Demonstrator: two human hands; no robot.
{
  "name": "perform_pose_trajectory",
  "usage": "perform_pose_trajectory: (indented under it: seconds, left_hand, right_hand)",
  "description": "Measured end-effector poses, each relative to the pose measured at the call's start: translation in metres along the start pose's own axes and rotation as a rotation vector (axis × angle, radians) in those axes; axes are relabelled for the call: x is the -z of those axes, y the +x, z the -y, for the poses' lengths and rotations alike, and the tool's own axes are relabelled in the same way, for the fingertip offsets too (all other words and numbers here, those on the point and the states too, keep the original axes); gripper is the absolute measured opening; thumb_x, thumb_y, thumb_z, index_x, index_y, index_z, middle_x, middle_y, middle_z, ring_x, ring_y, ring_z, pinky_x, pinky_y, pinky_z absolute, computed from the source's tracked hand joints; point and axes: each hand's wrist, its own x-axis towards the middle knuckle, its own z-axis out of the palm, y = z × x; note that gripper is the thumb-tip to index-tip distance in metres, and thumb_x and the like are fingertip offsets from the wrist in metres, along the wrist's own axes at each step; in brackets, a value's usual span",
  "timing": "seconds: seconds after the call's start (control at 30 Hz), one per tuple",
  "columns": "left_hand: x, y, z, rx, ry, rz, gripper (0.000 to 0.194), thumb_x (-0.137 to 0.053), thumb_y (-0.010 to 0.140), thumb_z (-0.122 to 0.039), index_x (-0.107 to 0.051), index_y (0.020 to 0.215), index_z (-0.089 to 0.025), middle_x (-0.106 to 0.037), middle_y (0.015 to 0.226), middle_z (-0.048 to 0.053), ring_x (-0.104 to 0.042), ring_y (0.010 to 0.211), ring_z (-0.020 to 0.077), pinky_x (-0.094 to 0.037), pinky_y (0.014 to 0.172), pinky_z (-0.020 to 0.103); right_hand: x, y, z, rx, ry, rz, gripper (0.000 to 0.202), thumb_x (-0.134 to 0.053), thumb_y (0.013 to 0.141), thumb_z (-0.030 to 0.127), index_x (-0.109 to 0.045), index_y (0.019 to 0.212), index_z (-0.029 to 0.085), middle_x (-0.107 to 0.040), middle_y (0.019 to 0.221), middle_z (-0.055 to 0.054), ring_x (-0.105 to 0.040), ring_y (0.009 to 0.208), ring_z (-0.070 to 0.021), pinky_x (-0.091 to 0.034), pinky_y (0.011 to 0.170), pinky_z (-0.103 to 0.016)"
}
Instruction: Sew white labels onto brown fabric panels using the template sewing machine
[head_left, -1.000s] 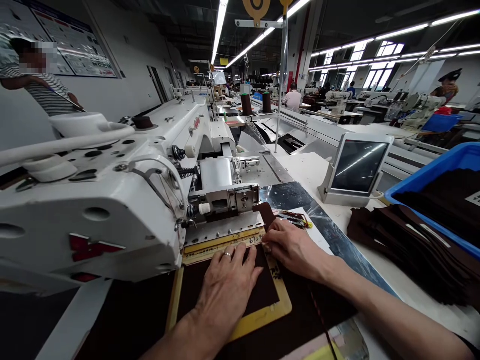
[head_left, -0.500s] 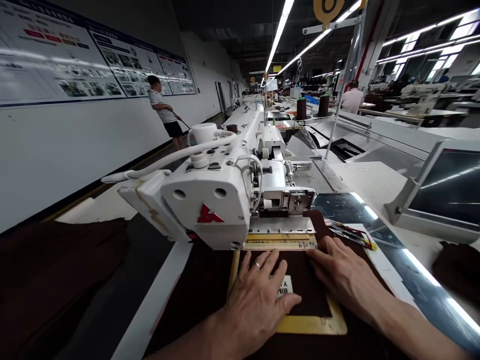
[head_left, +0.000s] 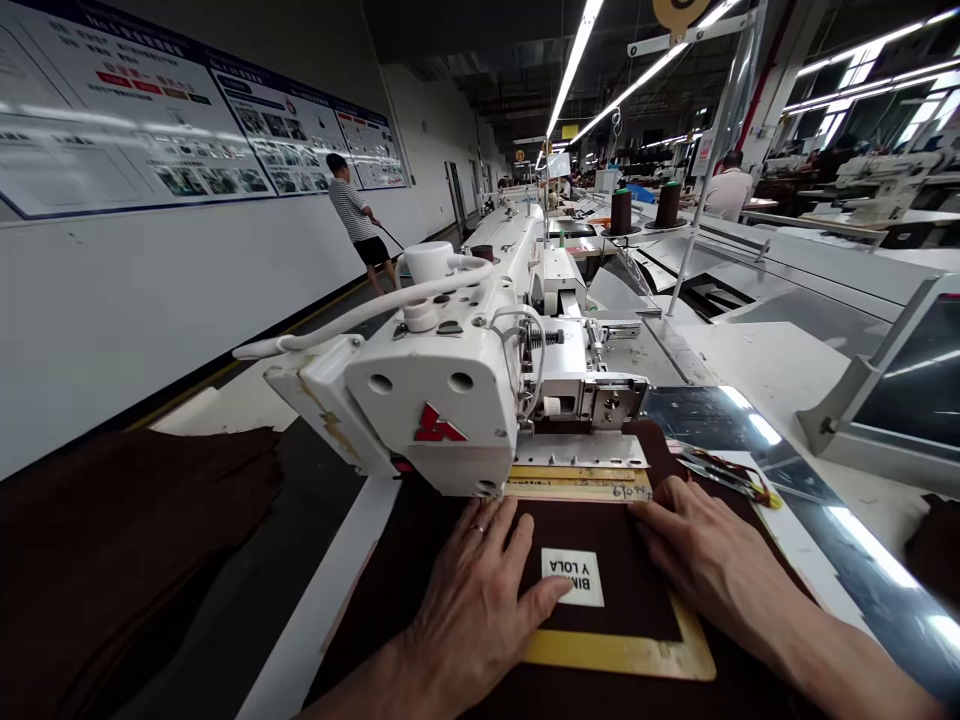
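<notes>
My left hand [head_left: 472, 590] lies flat and open, its fingers spread over the left side of a dark brown fabric panel [head_left: 600, 530]. Its thumb reaches onto a white label [head_left: 581, 590] with black lettering, upside down to me. At the panel's upper right corner, my right hand [head_left: 697, 540] has bent fingers gathered close together on the fabric edge. A yellow template frame [head_left: 622, 652] borders the panel, partly hidden by both hands. Just beyond my fingertips stands a white sewing machine head [head_left: 435, 410], with a metal clamp bar [head_left: 577, 451] beside it.
Tweezers or snips with yellow and red thread [head_left: 731, 477] lie to the right. Brown cloth [head_left: 150, 500] is piled at left. A dark screen [head_left: 911, 370] stands at right, thread cones [head_left: 621, 212] farther back. A person [head_left: 360, 220] holds a long handle by the wall.
My left hand has slid left, uncovering more of the white label. My right hand keeps its place at the panel corner. The camera view has turned slightly left.
</notes>
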Motion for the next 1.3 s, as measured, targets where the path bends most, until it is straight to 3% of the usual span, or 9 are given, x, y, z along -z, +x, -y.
perform_pose_trajectory:
  seconds: [0.1, 0.33, 0.8, 0.97, 1.3]
  left_hand:
    - [0.001, -0.002, 0.003, -0.002, -0.001, -0.005, 0.06, -0.049, 0.101, -0.061, -0.066, 0.132, -0.013, -0.064, 0.141, 0.016, -0.059, 0.131, 0.0355, -0.05, 0.11, 0.055]
    - [0.009, -0.001, 0.003, 0.035, 0.071, 0.137, 0.065, -0.047, 0.101, -0.064, -0.064, 0.136, -0.013, -0.061, 0.145, 0.016, -0.059, 0.129, 0.042, -0.053, 0.098, 0.067]
    - [0.013, 0.0, -0.002, 0.089, 0.124, 0.198, 0.068, -0.046, 0.1, -0.064, -0.065, 0.137, -0.009, -0.06, 0.146, 0.018, -0.053, 0.135, 0.0445, -0.05, 0.105, 0.064]
    - [0.013, 0.002, -0.003, 0.124, 0.127, 0.286, 0.075, -0.038, 0.101, -0.068, -0.061, 0.142, -0.008, -0.054, 0.15, 0.019, -0.05, 0.139, 0.0447, -0.052, 0.105, 0.063]
    - [0.014, 0.006, -0.016, 0.154, 0.05, 0.347, 0.075, -0.048, 0.098, -0.067, -0.055, 0.146, -0.01, -0.045, 0.155, 0.026, -0.041, 0.147, 0.0424, -0.041, 0.114, 0.064]
  right_hand:
    - [0.0, 0.0, -0.001, 0.005, 0.004, 0.001, 0.029, -0.046, 0.098, 0.02, -0.064, 0.12, 0.027, -0.051, 0.099, -0.007, -0.053, 0.09, -0.0255, -0.048, 0.078, -0.04]
    - [-0.005, 0.0, -0.002, 0.012, -0.012, -0.043, 0.03, -0.049, 0.097, 0.021, -0.065, 0.121, 0.027, -0.052, 0.1, -0.007, -0.053, 0.089, -0.0259, -0.049, 0.079, -0.042]
    - [-0.004, -0.001, -0.002, 0.032, -0.016, -0.079, 0.028, -0.05, 0.096, 0.021, -0.065, 0.119, 0.027, -0.052, 0.097, -0.007, -0.055, 0.087, -0.0254, -0.049, 0.08, -0.041]
    - [-0.004, -0.001, -0.002, 0.026, -0.014, -0.061, 0.029, -0.05, 0.096, 0.02, -0.063, 0.12, 0.027, -0.052, 0.098, -0.007, -0.054, 0.087, -0.0251, -0.048, 0.079, -0.041]
    - [-0.006, -0.001, -0.004, 0.034, -0.014, -0.043, 0.025, -0.049, 0.096, 0.019, -0.065, 0.114, 0.027, -0.052, 0.097, -0.006, -0.054, 0.088, -0.0251, -0.048, 0.079, -0.04]
